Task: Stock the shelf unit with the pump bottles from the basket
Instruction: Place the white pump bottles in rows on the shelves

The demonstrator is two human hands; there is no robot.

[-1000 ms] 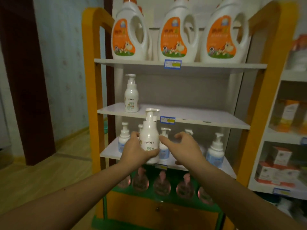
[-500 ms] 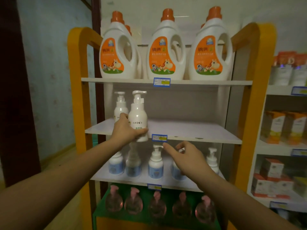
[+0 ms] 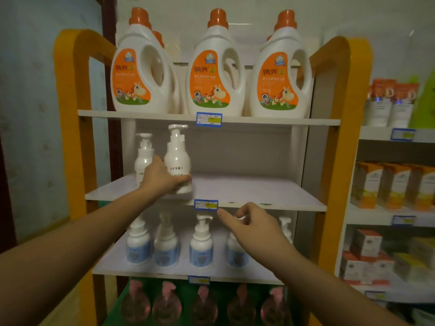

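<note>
Setting the pump bottle [image 3: 178, 161] upright on the middle shelf [image 3: 247, 189], just beside the first bottle [image 3: 143, 158], the left hand [image 3: 162, 177] grips its base; let go only once it stands flat. The right hand [image 3: 249, 222] hangs loosely curled, holding nothing.

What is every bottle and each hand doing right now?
held pump bottle: upright, at the middle shelf's front left, gripped.
left hand: grips the held pump bottle low down.
right hand: holds nothing, fingers loosely curled, below the middle shelf's edge.
second pump bottle: standing upright on the middle shelf.
middle shelf: mostly bare.
detergent jugs: upright, capped, top shelf.
blue-label bottles: upright in a row.
</note>
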